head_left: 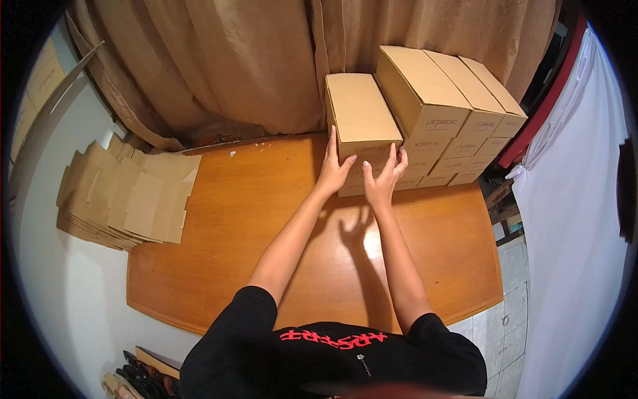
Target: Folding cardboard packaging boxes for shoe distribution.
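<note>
A closed cardboard box (362,106) sits at the front left of the stack at the far right of the table, on top of another box that is mostly hidden. At its near left corner is my left hand (335,169), fingers along the side and thumb on the near face. My right hand (384,178) has the near right corner the same way, so the box is held between both hands. Beside it rise taller columns of stacked cardboard boxes (430,124), slightly higher than the held one.
Flattened cardboard sheets (143,196) lie piled at the table's left end. The wooden table (246,219) has a curved near edge. A brown curtain (246,66) hangs behind it, and a white cloth (565,199) hangs at the right. Dark items (143,379) lie low at the lower left.
</note>
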`<state>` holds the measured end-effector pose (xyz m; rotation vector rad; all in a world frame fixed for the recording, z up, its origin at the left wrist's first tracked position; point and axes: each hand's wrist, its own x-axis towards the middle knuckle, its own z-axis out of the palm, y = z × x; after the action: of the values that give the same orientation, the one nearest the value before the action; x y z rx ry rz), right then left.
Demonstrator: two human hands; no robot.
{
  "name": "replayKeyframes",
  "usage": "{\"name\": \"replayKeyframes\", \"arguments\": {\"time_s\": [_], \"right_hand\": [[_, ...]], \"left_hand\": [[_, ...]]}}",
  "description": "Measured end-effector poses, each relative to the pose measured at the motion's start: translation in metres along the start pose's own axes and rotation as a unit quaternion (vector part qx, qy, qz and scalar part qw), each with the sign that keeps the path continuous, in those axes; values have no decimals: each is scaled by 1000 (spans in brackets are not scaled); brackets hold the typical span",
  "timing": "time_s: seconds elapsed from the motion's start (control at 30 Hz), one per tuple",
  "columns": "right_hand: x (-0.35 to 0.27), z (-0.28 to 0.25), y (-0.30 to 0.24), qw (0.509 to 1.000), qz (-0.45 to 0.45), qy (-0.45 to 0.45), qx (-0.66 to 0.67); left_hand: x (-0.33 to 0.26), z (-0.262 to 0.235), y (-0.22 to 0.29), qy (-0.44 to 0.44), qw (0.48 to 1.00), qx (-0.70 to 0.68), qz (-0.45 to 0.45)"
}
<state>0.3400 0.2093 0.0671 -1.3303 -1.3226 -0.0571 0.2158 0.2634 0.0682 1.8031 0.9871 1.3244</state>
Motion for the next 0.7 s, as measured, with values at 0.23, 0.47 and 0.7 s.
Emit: {"name": "replayKeyframes", "arguments": {"time_s": [0.23,0.47,0.7], "right_hand": [[-3,-4,6,999,25,-6,-20],[-51,-12,-19,997,48,-58,-18],[-163,10,-42,971,89,-223,-13]], "left_hand": [[2,7,0,-9,1000,-25,-10],[-47,-13,-32,-3,998,56,-5],[-190,-66,-49,-91,963,38,-251]]}}
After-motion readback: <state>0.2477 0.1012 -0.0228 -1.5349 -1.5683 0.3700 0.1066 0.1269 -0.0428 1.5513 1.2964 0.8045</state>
